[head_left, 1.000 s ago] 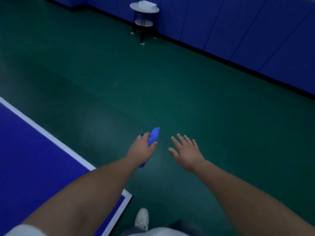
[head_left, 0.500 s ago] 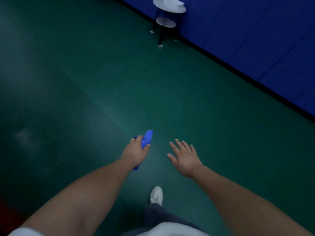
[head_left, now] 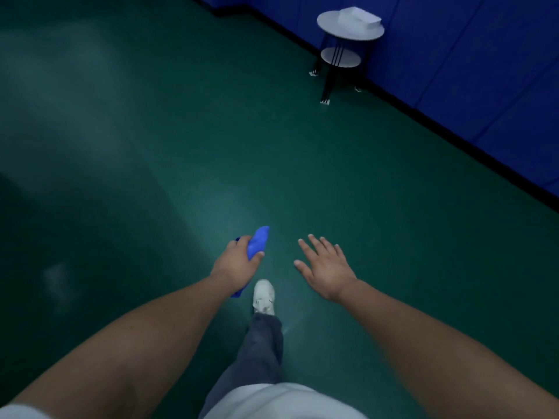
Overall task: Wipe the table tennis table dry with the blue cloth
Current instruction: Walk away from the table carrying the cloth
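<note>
Head view: left hand [head_left: 235, 265] curled round the blue cloth [head_left: 257, 241], right hand [head_left: 327, 268] spread, white box [head_left: 359, 18] atop round stand [head_left: 327, 25].

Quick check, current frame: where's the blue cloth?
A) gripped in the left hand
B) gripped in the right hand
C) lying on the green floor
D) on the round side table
A: the left hand has its fingers curled round the blue cloth above the green floor, while the right hand is spread and holds nothing.
</note>
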Demonstrator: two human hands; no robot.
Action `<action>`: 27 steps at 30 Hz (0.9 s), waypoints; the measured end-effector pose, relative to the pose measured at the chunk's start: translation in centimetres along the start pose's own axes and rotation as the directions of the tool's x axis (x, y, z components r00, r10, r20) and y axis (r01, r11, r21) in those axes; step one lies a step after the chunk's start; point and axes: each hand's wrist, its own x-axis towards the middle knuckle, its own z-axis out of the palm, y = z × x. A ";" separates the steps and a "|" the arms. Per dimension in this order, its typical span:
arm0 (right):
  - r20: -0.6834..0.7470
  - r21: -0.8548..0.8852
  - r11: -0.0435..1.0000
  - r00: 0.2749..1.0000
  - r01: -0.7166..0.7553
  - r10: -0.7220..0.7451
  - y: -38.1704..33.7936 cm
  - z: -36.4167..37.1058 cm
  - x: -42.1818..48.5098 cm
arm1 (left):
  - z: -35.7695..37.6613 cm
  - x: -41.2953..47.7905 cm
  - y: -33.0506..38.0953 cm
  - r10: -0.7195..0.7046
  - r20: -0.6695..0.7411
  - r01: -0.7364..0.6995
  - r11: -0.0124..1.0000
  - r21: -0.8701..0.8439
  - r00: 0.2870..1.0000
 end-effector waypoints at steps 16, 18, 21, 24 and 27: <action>-0.029 0.107 0.981 0.985 -0.164 0.168 21.2 -20.4 33.9 | -5.5 42.4 24.0 0.189 0.122 -0.192 0.981 0.013 0.974; -0.026 0.125 0.976 0.983 -0.176 0.180 24.1 -21.6 37.9 | -5.3 47.0 26.4 0.216 0.140 -0.219 0.976 0.005 0.966; -0.012 0.124 0.980 0.987 -0.159 0.161 28.4 -23.6 44.2 | -5.1 54.0 29.2 0.205 0.161 -0.211 0.977 0.021 0.965; -0.024 0.136 0.981 0.989 -0.140 0.145 33.0 -26.3 51.2 | -5.4 61.8 32.4 0.169 0.155 -0.179 0.983 0.051 0.973; -0.020 0.158 0.979 0.991 -0.129 0.134 38.4 -30.6 57.9 | -6.0 70.0 37.3 0.123 0.138 -0.136 0.986 0.092 0.983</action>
